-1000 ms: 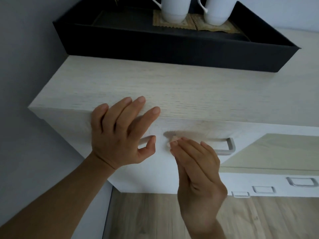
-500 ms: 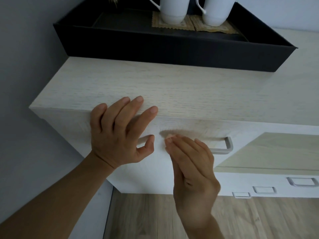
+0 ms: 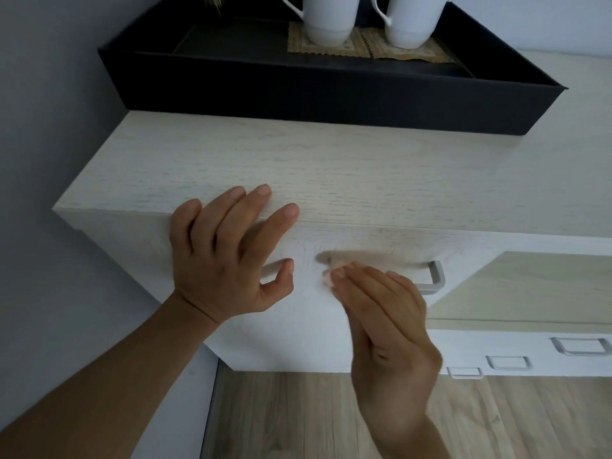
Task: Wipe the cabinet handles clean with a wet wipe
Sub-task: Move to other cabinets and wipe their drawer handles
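Hands met at the top drawer of a pale wood cabinet [image 3: 331, 167]. Left hand [image 3: 225, 263] lay spread, fingers [image 3: 261, 207] resting over the cabinet's front top edge, thumb hanging free in front of the drawer face beside the left end of the handle [image 3: 433, 279]. Right hand [image 3: 384, 313] was pressed together, fingers straight and closed, pinching a small pale wad, seemingly the wipe [image 3: 328, 279], at the fingertips. The wad sat at the middle of the handle bar, touching or just off it; blur hid which. The bar's right end stood clear of the hand, bent back to the drawer face. Three smaller handles [image 3: 506, 362] showed low at right on a white front. A black tray [image 3: 331, 94] stood on the cabinet top, holding two white mugs [image 3: 328, 21] on woven mats.
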